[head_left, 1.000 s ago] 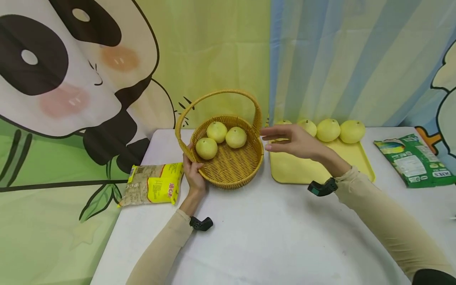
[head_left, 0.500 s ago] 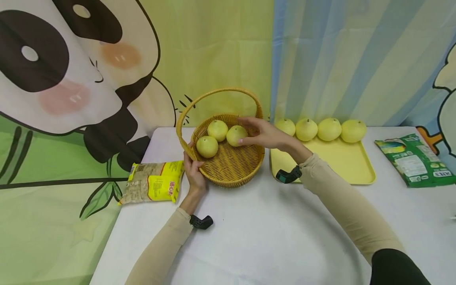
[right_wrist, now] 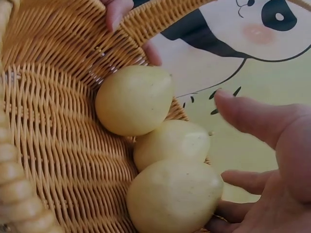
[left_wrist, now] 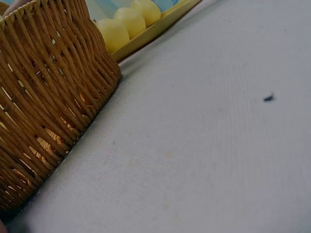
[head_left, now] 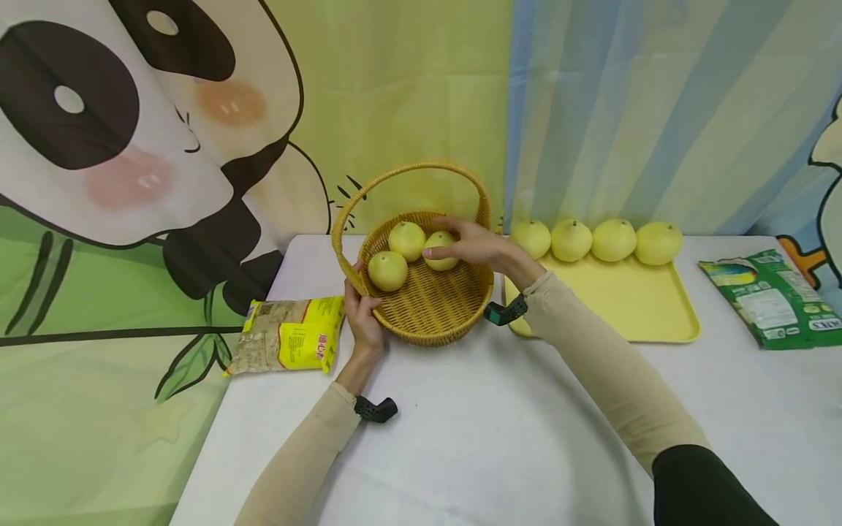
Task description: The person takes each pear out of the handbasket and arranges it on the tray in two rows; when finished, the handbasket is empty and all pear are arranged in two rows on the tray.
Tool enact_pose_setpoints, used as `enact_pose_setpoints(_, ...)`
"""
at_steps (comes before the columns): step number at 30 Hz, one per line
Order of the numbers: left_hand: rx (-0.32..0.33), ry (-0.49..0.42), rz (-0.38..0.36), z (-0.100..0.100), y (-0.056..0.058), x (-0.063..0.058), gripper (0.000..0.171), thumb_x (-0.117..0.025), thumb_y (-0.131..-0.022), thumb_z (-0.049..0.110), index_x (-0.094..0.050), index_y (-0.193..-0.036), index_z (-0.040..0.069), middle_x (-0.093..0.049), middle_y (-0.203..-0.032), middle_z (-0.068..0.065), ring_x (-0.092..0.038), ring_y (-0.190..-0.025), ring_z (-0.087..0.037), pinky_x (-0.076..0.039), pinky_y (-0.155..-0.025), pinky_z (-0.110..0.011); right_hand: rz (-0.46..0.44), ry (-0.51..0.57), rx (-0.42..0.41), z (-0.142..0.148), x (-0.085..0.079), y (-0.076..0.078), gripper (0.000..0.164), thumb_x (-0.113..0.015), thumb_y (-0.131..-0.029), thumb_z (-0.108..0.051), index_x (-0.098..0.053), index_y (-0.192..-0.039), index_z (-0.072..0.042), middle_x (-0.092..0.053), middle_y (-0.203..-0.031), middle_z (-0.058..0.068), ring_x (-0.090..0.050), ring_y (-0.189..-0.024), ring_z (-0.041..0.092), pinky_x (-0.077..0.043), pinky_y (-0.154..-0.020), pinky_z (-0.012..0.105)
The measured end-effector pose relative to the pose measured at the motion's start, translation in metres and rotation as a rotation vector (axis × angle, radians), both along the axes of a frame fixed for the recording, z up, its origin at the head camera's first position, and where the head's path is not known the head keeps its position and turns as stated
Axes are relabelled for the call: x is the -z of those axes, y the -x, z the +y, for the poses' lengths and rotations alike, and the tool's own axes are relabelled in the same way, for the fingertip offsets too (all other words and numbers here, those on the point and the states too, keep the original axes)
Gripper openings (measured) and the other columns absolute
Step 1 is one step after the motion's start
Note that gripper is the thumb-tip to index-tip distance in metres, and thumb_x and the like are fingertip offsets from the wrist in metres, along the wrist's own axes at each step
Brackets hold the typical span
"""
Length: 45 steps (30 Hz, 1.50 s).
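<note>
In the head view, the brown wicker basket (head_left: 434,307) with a tall arched handle holds three round, pale yellow-green fruits. My left hand (head_left: 366,321) grips its left side near the handle's foot, thumb over the rim and fingers outside. My right hand (head_left: 470,242) reaches over the right rim to the right fruit (head_left: 442,250). In the right wrist view, its thumb (right_wrist: 252,114) stands raised apart from that fruit (right_wrist: 175,196), while the fingers lie against the fruit's outer side. The left fruit (head_left: 388,271) and back fruit (head_left: 406,241) rest beside it.
A yellow tray (head_left: 618,307) stands right of the basket, with a row of several similar fruits (head_left: 614,239) along its back edge. A yellow bag (head_left: 289,336) lies at left, a green packet (head_left: 772,299) at far right. Printed curtains (head_left: 408,88) hang behind the white table (head_left: 447,438).
My right hand has moved left from above the tray into the basket and come to the right fruit. That fruit has shifted slightly. My left hand keeps its grip on the basket.
</note>
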State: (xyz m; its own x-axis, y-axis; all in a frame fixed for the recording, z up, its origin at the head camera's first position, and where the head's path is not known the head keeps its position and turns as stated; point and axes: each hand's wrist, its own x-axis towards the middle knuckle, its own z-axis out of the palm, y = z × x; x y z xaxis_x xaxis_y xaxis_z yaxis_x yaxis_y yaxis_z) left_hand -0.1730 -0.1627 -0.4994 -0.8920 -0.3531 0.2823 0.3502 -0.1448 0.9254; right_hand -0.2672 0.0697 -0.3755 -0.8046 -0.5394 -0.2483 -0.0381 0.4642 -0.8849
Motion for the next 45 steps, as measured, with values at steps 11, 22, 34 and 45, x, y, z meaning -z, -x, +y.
enact_pose_setpoints(11,-0.021,0.020,-0.005,0.000,0.002,0.002,0.076,-0.042,-0.079,0.001,-0.047,-0.155,0.007,-0.044,-0.165,-0.006,-0.040,-0.150,-0.019,-0.029,-0.121,-0.032,0.036,-0.149,0.009,-0.013,0.007,0.008,0.080,-0.078,-0.096,-0.032,-0.040,-0.164,-0.013,-0.030,-0.173,0.013,-0.027,-0.160,0.032,-0.029,-0.126,0.052)
enact_pose_setpoints(22,-0.012,0.024,-0.012,0.001,0.001,0.001,0.078,-0.042,-0.079,0.000,-0.046,-0.156,0.006,-0.044,-0.164,-0.009,-0.039,-0.153,-0.021,-0.028,-0.124,-0.036,0.024,-0.095,0.040,-0.017,0.020,0.013,0.066,-0.084,-0.089,-0.015,-0.058,-0.150,-0.014,-0.042,-0.164,0.013,-0.047,-0.135,0.031,-0.042,-0.110,0.046)
enact_pose_setpoints(34,-0.020,0.047,-0.023,0.001,-0.001,0.000,0.078,-0.042,-0.080,0.002,-0.045,-0.158,0.010,-0.045,-0.164,-0.006,-0.041,-0.151,-0.020,-0.030,-0.121,-0.032,0.109,-0.063,-0.044,-0.012,0.023,0.004,0.067,-0.094,-0.080,-0.019,-0.066,-0.141,-0.015,-0.057,-0.151,0.008,-0.056,-0.129,0.030,-0.046,-0.109,0.047)
enact_pose_setpoints(45,-0.005,0.047,-0.021,0.001,0.000,0.001,0.081,-0.040,-0.079,0.003,-0.042,-0.160,0.011,-0.041,-0.167,-0.007,-0.038,-0.154,-0.023,-0.029,-0.122,-0.032,0.194,0.232,-0.126,0.018,0.013,-0.015,0.071,-0.099,-0.071,-0.016,-0.071,-0.136,-0.012,-0.067,-0.139,-0.002,-0.060,-0.128,0.020,-0.048,-0.105,0.041)
